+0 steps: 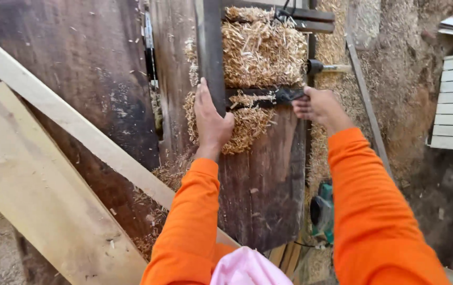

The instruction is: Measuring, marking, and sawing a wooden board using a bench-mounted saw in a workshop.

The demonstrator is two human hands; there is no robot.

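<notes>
Head cam looks down two orange sleeves at a dark wooden form packed w/ straw. Left hand [211, 120], centre of frame, is flat and spread, palm pressed on the straw [247, 126] bulging below a dark crossbar [253, 97], fingers up along the dark upright post [211, 53]. Right hand [319, 107], just right of centre, has fingers curled and pinched tight round the crossbar's end, seemingly a strap or clamp; exact contact is partly hidden. More straw packed above the bar, upper centre, w/ a wooden-handled tool [328, 68] poking out at its right edge. Pale planks [52, 158] lean diagonally across the left half; a green power tool [324, 211] lies low, right of centre, by the dark board [263, 190]. Judged step: compressing loose straw into the frame while the bar is held or tightened. Next move likely needs steady palm pressure so straw doesn't spring out, plus a firm pull w/ the right, keeping the bar level against the post.
</notes>
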